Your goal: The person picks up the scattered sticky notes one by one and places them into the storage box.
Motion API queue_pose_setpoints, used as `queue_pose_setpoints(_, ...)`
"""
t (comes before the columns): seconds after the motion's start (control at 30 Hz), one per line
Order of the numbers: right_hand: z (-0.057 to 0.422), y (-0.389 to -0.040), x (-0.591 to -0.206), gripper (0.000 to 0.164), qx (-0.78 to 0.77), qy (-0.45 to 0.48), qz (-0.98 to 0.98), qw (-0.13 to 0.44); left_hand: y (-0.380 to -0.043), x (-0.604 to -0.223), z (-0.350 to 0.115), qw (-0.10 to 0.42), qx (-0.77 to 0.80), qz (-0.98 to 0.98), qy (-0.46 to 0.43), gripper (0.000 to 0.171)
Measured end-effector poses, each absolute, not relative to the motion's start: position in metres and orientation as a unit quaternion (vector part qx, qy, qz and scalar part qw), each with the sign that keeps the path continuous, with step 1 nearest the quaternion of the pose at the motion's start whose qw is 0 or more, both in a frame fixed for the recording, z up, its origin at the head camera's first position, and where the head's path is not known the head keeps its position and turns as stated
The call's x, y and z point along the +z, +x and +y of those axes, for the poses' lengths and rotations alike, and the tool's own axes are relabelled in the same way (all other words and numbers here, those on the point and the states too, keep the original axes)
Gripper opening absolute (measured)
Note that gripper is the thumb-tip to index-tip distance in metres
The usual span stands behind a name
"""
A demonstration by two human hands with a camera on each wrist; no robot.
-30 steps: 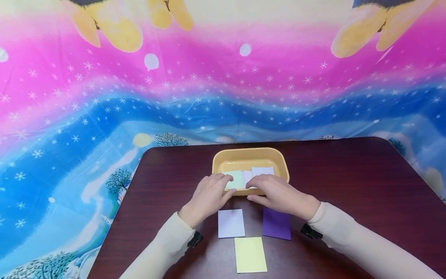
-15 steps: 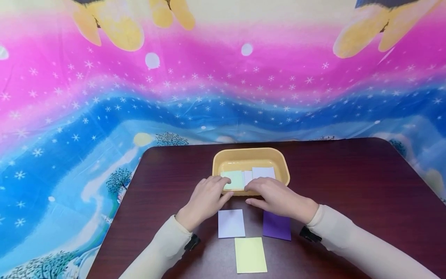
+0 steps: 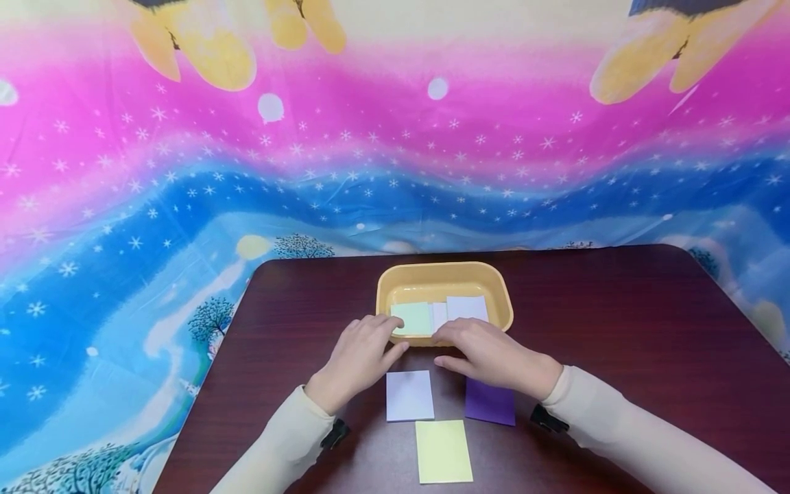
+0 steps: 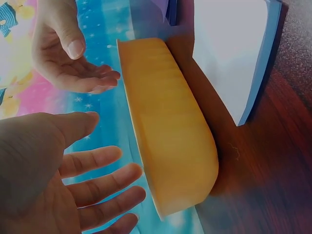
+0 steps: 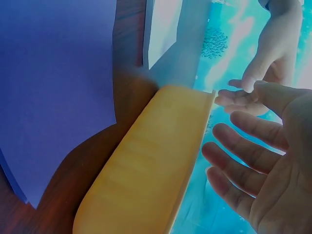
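The left hand and right hand hang apart, gripping nothing, fingers loosely bent, at the near rim of the tray; contact is unclear. Inside lie a green pad, a pale pad and a white pad. Nearer, on the table: a lilac pad, purple pad and yellow pad. The step seems to be placing or fetching pads; fetching one would call for a pinch

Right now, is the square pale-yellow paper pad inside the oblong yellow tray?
No, the square pale-yellow paper pad lies on the dark reddish-brown table, outside the oblong yellow tray.
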State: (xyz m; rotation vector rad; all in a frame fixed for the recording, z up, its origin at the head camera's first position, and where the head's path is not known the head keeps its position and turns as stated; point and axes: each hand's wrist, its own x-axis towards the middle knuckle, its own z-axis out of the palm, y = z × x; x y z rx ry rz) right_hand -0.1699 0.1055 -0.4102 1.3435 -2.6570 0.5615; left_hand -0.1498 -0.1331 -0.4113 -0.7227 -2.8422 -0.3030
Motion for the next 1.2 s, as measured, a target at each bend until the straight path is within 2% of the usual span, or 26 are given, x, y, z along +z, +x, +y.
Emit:
queue_pose_setpoints(0.27,0.105,-0.169,-0.412,0.052,0.188,0.440,-0.877,0.037,-0.147,-0.413,-0.136,0.093,-0.100,-0.961,-0.239,0.040)
queue_pose_setpoints(0.9,0.102,-0.166,-0.416,0.053,0.188,0.449,-0.873,0.031,-0.139,-0.413,-0.141,0.086,-0.093,-0.964,-0.233,0.040)
queue_pose_setpoints(1.0,0.102,-0.165,-0.417,0.050,0.187,0.448,-0.874,0.026,-0.138,-0.414,-0.141,0.089,-0.097,-0.963,-0.235,0.040)
queue_pose_setpoints(1.2,0.101,-0.163,-0.416,0.033,0.192,0.443,-0.875,0.019,-0.134,-0.419,-0.142,0.088,-0.096,-0.961,-0.242,0.040)
